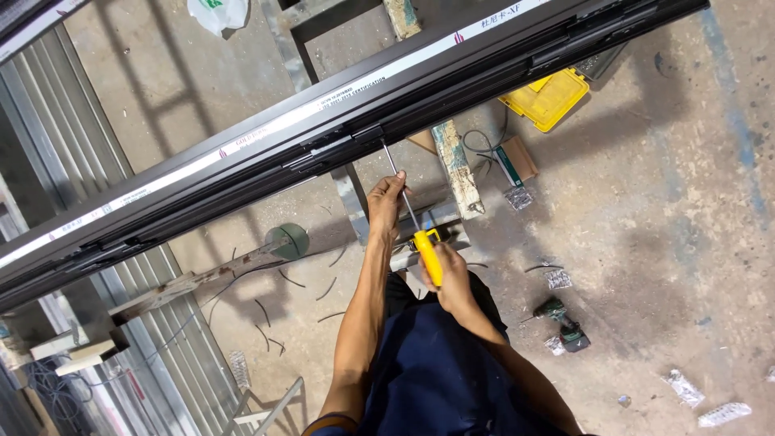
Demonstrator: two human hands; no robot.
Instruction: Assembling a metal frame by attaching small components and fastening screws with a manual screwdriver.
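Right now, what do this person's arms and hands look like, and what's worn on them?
Both hands, left hand and right hand, are bare: no gloves, rings or watch visible. Forearms are uncovered. A dark navy garment covers the body; an orange-edged sleeve hem shows at the left upper arm.

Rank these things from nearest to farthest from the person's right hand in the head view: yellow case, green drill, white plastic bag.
From the right hand:
1. Green drill, on the floor to its right.
2. Yellow case, up and right.
3. White plastic bag, top left, beyond the frame.

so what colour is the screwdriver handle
Yellow: the screwdriver handle in the right hand, best in the head view.
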